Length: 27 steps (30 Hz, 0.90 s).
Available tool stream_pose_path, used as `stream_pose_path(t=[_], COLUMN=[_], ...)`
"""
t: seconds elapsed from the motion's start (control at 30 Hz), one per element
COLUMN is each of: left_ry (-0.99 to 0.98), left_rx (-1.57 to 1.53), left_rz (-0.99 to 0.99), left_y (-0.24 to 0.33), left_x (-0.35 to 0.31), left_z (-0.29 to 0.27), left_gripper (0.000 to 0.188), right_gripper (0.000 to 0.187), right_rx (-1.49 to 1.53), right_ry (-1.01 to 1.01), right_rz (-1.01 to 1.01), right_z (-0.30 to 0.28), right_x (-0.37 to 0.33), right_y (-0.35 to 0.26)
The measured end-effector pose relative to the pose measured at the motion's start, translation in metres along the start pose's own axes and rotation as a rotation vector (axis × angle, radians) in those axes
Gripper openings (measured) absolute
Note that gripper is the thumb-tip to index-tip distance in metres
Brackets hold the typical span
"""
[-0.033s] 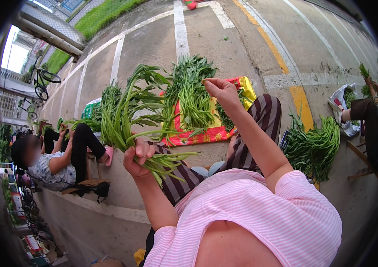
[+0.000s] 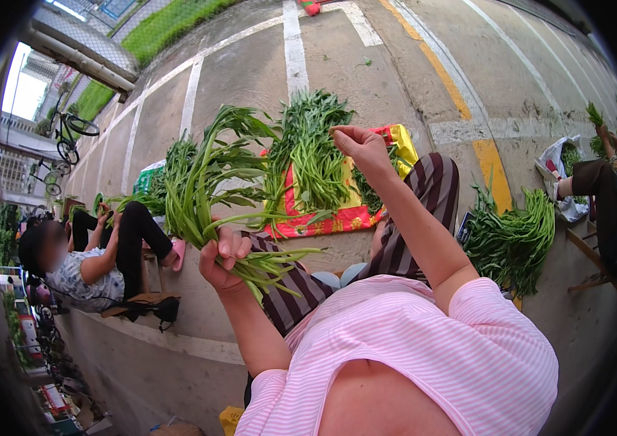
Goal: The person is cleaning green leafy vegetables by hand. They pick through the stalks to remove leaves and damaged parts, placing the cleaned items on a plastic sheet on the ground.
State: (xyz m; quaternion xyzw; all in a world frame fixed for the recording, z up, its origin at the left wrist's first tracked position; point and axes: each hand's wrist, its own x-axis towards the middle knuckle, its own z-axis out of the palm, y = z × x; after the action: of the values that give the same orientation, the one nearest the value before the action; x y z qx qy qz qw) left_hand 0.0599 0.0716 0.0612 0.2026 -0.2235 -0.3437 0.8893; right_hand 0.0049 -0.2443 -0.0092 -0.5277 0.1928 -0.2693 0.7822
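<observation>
My left hand (image 2: 225,256) is closed around a bunch of long-stemmed leafy greens (image 2: 203,192) that look like water spinach. Their leaves point up and away from me, while the pale cut ends stick out to the right over my striped trouser leg. Raised over my right knee, my right hand (image 2: 361,150) has thumb and fingers pinched together; whatever is between the tips is too small to name. Beyond and between my hands, a heap of the same greens (image 2: 319,171) lies on a red and yellow plastic sack (image 2: 301,227) on the ground.
Another pile of greens (image 2: 519,243) lies on the concrete to my right. At left a person (image 2: 90,265) sits low, handling greens. On the far right another person's hands (image 2: 606,134) hold stems near a white bag (image 2: 571,163). A bicycle (image 2: 70,131) stands at far left.
The bunch in my left hand has shifted very slightly. My right hand stays pinched in nearly the same place.
</observation>
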Motion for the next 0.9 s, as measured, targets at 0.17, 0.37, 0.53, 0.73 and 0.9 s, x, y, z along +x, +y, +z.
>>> stream_pose_path(t=[0.17, 0.37, 0.53, 0.73, 0.9], left_ry=[-0.093, -0.152, -0.105, -0.029, 0.001], left_rx=[-0.045, -0.025, -0.018, 0.035, 0.095], left_rz=[0.024, 0.014, -0.004, -0.082, -0.125], left_y=[0.006, 0.006, -0.008, -0.023, -0.026], left_x=[0.002, 0.006, 0.011, 0.014, 0.012], left_z=[0.004, 0.007, 0.007, 0.009, 0.002], left_gripper=[0.041, 0.042, 0.043, 0.044, 0.045], right_gripper=[0.026, 0.029, 0.031, 0.042, 0.033], right_rx=[-0.236, -0.577, 0.003, 0.177, 0.311], right_ry=[-0.012, -0.004, -0.433, -0.405, -0.367], right_rz=[-0.109, -0.412, 0.032, 0.205, 0.246], right_z=[-0.006, 0.004, 0.051, 0.073, 0.072], right_x=[0.022, 0.021, -0.026, -0.029, -0.023], right_y=[0.007, 0.006, -0.038, -0.048, -0.047])
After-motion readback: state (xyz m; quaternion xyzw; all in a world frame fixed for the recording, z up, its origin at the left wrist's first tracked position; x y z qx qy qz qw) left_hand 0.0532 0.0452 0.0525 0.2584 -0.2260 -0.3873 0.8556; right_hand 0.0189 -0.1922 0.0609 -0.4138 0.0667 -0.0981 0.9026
